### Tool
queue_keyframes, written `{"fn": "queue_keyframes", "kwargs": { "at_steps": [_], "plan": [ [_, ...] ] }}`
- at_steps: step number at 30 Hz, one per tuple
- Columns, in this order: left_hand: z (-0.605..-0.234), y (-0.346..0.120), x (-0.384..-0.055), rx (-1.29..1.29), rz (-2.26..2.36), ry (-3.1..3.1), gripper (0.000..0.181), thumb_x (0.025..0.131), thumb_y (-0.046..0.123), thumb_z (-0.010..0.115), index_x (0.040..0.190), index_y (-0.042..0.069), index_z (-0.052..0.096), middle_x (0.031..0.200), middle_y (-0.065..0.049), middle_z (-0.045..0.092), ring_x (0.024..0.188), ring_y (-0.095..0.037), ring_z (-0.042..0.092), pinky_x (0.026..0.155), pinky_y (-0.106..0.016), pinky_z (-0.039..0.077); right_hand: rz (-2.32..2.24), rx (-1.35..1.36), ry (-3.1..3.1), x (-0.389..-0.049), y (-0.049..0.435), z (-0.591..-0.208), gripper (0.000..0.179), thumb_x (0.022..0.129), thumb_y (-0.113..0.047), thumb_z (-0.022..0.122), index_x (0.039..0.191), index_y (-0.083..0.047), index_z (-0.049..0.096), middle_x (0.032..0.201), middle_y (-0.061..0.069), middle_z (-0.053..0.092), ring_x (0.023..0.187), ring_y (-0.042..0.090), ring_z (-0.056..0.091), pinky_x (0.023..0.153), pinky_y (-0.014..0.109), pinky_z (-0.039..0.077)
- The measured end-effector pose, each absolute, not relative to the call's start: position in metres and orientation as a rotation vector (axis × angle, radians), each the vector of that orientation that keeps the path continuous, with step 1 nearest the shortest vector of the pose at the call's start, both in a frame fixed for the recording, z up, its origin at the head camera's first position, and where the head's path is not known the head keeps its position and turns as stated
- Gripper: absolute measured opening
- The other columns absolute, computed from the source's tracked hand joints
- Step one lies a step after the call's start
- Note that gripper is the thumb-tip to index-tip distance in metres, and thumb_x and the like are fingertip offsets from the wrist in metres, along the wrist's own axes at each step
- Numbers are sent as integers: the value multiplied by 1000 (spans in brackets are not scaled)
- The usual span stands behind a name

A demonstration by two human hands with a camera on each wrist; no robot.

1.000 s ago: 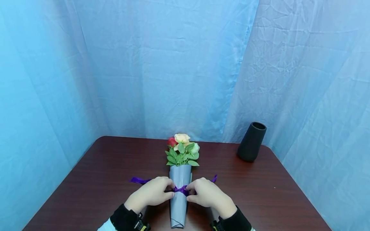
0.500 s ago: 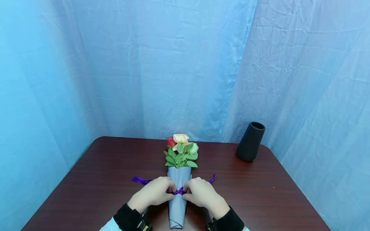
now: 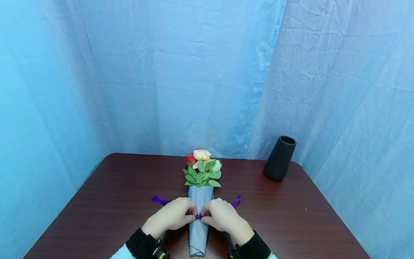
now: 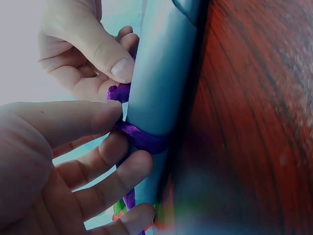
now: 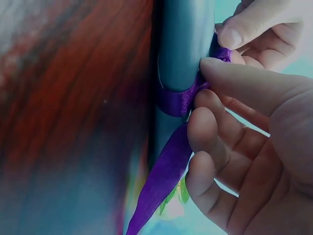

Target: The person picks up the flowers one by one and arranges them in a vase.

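Note:
A bouquet wrapped in grey-blue paper (image 3: 198,235) lies on the table, flowers pointing away from me. Red, cream and pale green roses (image 3: 202,155) with green leaves show at its top. A purple ribbon (image 5: 178,102) circles the wrap at its middle, its loose ends spreading to both sides. From the left, my left hand (image 3: 174,214) pinches the ribbon between thumb and index finger. My right hand (image 3: 223,216) pinches it from the other side, close by. The fingers mostly cover the knot in the head view.
A black vase (image 3: 280,158) with a slanted body stands at the back right of the dark wooden table (image 3: 113,187). Light blue cloth (image 3: 194,79) hangs behind and around the table.
My hands have drawn closer together over the ribbon's middle, the right one moving left. Less of the knot shows between them. The left ribbon end has shifted slightly right.

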State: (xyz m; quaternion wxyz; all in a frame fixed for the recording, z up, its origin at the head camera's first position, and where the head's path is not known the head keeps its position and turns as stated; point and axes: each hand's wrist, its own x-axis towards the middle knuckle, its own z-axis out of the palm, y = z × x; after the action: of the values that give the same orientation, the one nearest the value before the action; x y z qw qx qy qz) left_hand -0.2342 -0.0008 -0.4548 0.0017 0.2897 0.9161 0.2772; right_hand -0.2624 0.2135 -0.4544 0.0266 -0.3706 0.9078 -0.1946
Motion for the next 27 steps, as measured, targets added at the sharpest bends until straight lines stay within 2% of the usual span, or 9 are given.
{"fn": "queue_keyframes", "kwargs": {
  "at_steps": [9, 21, 27],
  "plan": [
    [-454, -7, -236, 897, 853, 2901, 13, 92, 13, 76, 84, 21, 68, 86, 14, 57, 79, -8, 55, 71, -28, 46, -626, -1116, 2810, -266, 219, -452, 17, 91, -19, 78, 78, -28, 70, 69, -20, 54, 64, -1, 50, 55, 24, 43],
    [-451, -18, -238, 799, 875, 2856, 20, 93, 11, 73, 81, 23, 62, 78, 14, 54, 71, -4, 50, 67, -27, 45, -644, -1055, 2779, -269, 234, -446, 16, 90, -17, 78, 79, -26, 71, 67, -18, 55, 58, 1, 49, 54, 25, 43],
    [-450, -18, -236, 786, 917, 2806, 17, 94, 11, 73, 82, 21, 64, 77, 13, 56, 69, -5, 50, 65, -28, 45, -662, -1042, 2768, -268, 235, -444, 15, 90, -18, 78, 79, -26, 71, 67, -16, 55, 58, 2, 49, 53, 26, 43]
  ]
}}
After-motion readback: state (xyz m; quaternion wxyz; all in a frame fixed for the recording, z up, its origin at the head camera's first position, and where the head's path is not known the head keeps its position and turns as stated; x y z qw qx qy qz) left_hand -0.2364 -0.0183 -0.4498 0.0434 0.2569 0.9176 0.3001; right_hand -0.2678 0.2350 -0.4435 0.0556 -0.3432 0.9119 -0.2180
